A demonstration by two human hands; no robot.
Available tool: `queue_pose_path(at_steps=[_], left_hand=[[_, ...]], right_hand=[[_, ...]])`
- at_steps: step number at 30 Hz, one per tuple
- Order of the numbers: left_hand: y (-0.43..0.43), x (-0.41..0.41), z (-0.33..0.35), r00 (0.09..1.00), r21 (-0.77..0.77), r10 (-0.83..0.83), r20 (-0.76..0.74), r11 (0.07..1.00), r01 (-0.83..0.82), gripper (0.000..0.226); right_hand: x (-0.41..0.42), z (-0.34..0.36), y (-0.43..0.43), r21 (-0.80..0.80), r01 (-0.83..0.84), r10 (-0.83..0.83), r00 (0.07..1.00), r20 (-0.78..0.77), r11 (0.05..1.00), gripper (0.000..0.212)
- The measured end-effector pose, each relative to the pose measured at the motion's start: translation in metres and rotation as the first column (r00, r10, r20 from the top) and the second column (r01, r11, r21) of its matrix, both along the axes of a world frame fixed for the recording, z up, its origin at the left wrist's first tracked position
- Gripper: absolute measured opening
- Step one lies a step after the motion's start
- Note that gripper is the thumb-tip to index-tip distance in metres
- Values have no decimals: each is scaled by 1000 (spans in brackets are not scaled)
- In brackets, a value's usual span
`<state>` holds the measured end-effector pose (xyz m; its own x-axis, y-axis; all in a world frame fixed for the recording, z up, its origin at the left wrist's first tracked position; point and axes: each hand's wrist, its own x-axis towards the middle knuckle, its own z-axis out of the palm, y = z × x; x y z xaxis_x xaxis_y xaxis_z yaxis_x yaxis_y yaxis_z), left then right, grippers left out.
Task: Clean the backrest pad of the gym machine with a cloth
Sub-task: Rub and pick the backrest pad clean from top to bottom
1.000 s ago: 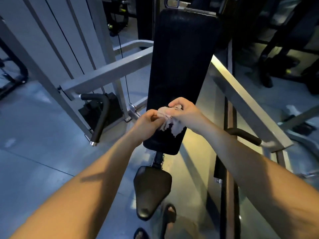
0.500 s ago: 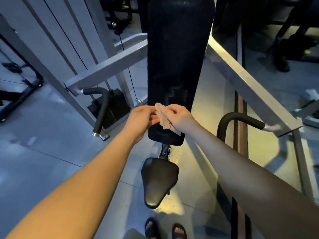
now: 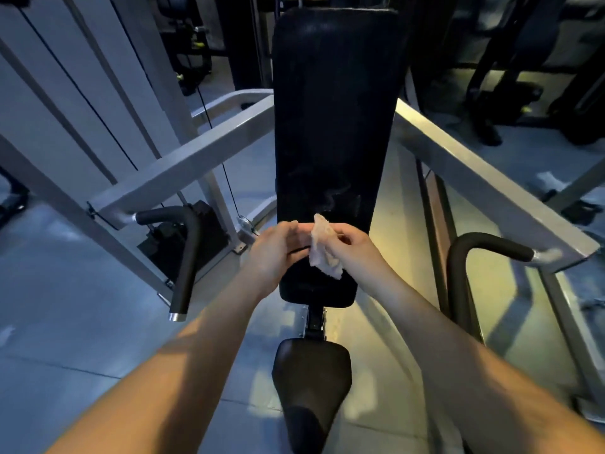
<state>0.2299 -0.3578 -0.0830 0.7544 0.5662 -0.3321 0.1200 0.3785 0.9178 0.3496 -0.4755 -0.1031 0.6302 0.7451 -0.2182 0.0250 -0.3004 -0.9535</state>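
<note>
Cloth (image 3: 322, 253), pinched in curled fingers (image 3: 347, 235) of right hand (image 3: 357, 255) before backrest pad (image 3: 330, 109); left hand (image 3: 275, 253) alongside, hold cannot be told.

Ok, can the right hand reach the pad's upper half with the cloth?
Probably yes: the right hand holds the cloth low in front of the backrest pad, and nothing covers the pad above it; the grey bars flank it.

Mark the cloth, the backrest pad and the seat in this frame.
small pale crumpled cloth (image 3: 324, 252), head view, middle of the fabric.
long black backrest pad (image 3: 334, 109), head view, bare upper face.
black padded seat (image 3: 311, 378), head view, centre of its top.
</note>
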Motion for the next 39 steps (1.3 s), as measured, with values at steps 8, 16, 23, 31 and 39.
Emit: queue_pose_path(at_steps=[8, 16, 23, 31, 39], left_hand=[[70, 42, -86, 995, 218, 83, -56, 973, -69, 25], [141, 93, -169, 944, 745, 319, -83, 649, -154, 23], [160, 132, -221, 919, 680, 392, 35, 665, -310, 55], [173, 157, -256, 886, 687, 457, 80, 619, -381, 95], [174, 159, -263, 850, 713, 497, 174, 532, -457, 88]], right_hand=[[34, -73, 78, 82, 127, -142, 964, 223, 989, 23], [84, -111, 119, 288, 83, -252, 744, 619, 954, 24], [109, -143, 151, 427, -95, -398, 232, 888, 899, 36], [128, -132, 179, 522, -122, -533, -90, 841, 844, 43], [158, -101, 200, 374, -30, -368, -260, 893, 927, 33]])
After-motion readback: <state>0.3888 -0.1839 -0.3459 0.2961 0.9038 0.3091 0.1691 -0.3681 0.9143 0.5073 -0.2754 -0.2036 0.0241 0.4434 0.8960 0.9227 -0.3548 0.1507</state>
